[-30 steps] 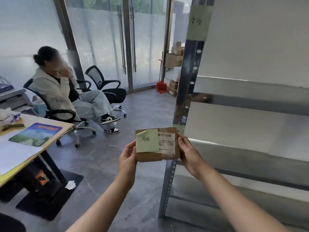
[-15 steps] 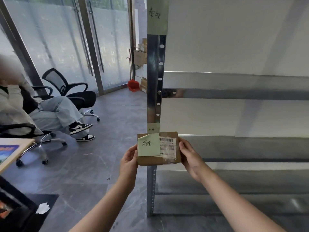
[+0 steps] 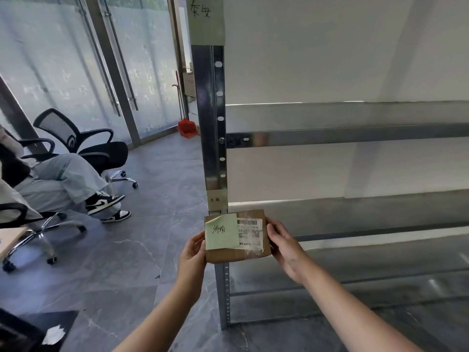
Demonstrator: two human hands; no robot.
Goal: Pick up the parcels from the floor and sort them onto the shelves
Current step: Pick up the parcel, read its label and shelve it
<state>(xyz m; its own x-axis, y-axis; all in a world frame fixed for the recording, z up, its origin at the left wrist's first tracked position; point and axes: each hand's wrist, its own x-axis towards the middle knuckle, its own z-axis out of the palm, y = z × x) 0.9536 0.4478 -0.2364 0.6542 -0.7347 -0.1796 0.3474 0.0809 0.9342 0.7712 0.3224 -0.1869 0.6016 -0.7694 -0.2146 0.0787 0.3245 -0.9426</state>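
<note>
OK, head view: both hands are up in front of the metal rack's front-left upright (image 3: 212, 123). The left hand (image 3: 193, 252) grips the parcel (image 3: 236, 255) by its left edge, fingers curled round it. The right hand (image 3: 284, 247) clamps the right edge the same way.

The parcel is a flat brown cardboard packet, held off the floor (image 3: 142, 250) with its face to the camera. It overlaps the upright just below a small handwritten tag (image 3: 217, 199), about level with the front edge of the middle shelf (image 3: 355, 212).

A green sticky note (image 3: 221, 231) with handwriting covers its left half, with a white barcode label (image 3: 250, 231) beside it. A larger green tag (image 3: 206, 19) sits at the upright's top.

At the left edge I see a seated person (image 3: 63, 184), a black mesh chair (image 3: 83, 143), glass doors (image 3: 114, 59) and a red dustpan (image 3: 187, 128).
</note>
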